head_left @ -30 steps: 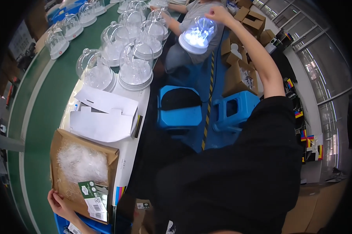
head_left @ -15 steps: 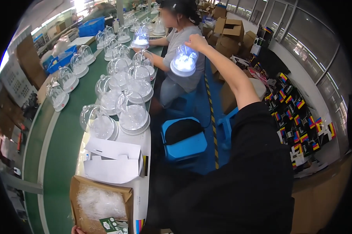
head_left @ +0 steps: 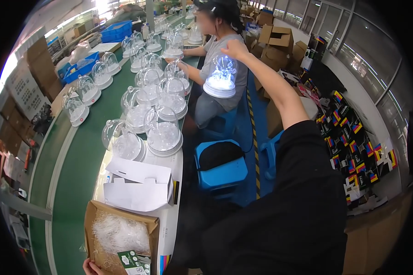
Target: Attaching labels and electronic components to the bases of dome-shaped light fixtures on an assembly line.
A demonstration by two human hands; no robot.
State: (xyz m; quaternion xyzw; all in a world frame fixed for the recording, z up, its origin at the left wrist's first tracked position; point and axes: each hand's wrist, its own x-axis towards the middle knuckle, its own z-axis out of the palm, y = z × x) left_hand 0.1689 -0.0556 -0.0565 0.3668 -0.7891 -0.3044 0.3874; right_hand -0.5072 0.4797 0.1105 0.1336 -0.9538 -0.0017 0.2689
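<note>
My right hand point(head_left: 235, 49) is raised on an outstretched arm, its fingers closed round the top of a clear dome lamp point(head_left: 221, 81). The lamp hangs nearly upright in the air, glowing bluish white above a white base. At the lower edge, my left hand point(head_left: 93, 267) shows only in part, its fingers on the side of a shallow brown cardboard tray point(head_left: 89, 224). White shredded filling point(head_left: 120, 234) and a green-and-white printed card point(head_left: 129, 259) lie in that tray. Several unlit dome lamps point(head_left: 163, 135) stand grouped on the bench beyond.
An opened white carton point(head_left: 135, 191) lies between tray and lamps. A co-worker point(head_left: 219, 43) sits on the far right side of the green bench point(head_left: 80, 169), a hand at another dome lamp. A blue stool point(head_left: 221, 176) stands right of the bench; black boxes point(head_left: 353, 142) are piled further right.
The lamp in my right hand has swung from tilted to nearly upright, still lit. The co-worker's dome lamp, lit before, is now dark. The whole view has shifted slightly.
</note>
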